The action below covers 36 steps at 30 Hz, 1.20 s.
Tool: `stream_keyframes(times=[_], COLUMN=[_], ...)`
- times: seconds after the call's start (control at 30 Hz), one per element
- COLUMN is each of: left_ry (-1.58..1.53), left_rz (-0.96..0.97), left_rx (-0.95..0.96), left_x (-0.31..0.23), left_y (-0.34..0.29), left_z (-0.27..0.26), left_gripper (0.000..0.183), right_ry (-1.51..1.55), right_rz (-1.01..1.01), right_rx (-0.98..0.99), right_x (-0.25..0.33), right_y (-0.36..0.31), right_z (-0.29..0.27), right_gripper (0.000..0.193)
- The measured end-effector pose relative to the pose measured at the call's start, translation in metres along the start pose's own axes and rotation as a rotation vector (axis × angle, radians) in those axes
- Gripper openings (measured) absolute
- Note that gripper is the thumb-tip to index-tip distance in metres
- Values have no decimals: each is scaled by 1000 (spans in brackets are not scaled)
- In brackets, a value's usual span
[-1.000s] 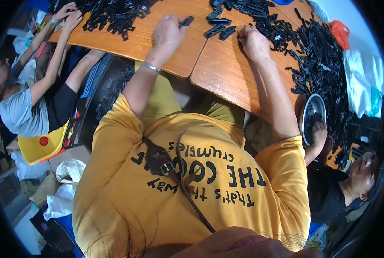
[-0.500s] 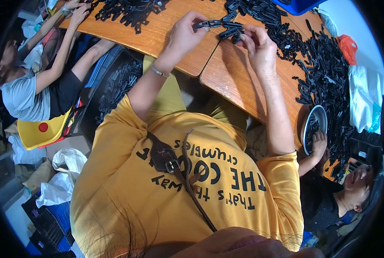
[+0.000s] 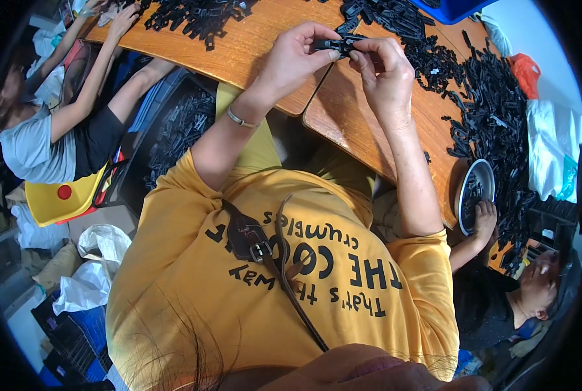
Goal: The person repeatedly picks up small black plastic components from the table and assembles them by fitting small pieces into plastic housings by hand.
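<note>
Above the wooden table, my left hand (image 3: 297,60) and my right hand (image 3: 388,75) meet at a small, long black plastic part (image 3: 333,45). Thumb and fingers of the left pinch its left end. The right hand's fingers close on its right end, covering much of it, so whether it is one piece or two joined pieces cannot be made out. Just beyond my hands lies a heap of similar long black plastic parts (image 3: 388,23). A pile of smaller black pieces (image 3: 437,68) spreads right of my right hand.
More black parts are heaped along the table's (image 3: 349,130) right side and at its far left (image 3: 196,23). A metal bowl (image 3: 463,225) stands at the right edge, a co-worker's hand (image 3: 483,221) at it. Another person (image 3: 43,143) works at left, near a black bin (image 3: 180,124).
My hands have drawn closer together, the right one moving left, and the black parts held apart before are now together between my fingers. The co-worker at left has shifted their hands slightly.
</note>
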State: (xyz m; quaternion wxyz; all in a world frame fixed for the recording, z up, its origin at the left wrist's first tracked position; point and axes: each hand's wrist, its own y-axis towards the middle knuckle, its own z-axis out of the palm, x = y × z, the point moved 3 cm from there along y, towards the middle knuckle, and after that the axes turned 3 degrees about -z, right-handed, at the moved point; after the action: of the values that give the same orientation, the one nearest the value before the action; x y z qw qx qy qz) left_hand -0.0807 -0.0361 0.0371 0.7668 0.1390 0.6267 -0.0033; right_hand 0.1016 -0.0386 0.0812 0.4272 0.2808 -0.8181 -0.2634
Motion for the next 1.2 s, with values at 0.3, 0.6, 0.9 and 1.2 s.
stream_keyframes(times=[0.3, 0.6, 0.9, 1.2], left_ry=[-22, 100, 49, 198], left_rz=[-22, -98, -164, -78], left_rx=[57, 140, 198, 46], left_x=[-2, -6, 0, -11], left_y=[0, -8, -18, -47], left_z=[0, -3, -5, -8], left_gripper=[30, 29, 23, 18], right_ry=[56, -19, 48, 27], right_rz=[-115, -221, -132, 303], right_rx=[64, 197, 260, 355], right_x=[16, 13, 2, -11], right_y=[4, 2, -11, -36], right_z=[-1, -4, 0, 40], right_gripper=[16, 14, 16, 36])
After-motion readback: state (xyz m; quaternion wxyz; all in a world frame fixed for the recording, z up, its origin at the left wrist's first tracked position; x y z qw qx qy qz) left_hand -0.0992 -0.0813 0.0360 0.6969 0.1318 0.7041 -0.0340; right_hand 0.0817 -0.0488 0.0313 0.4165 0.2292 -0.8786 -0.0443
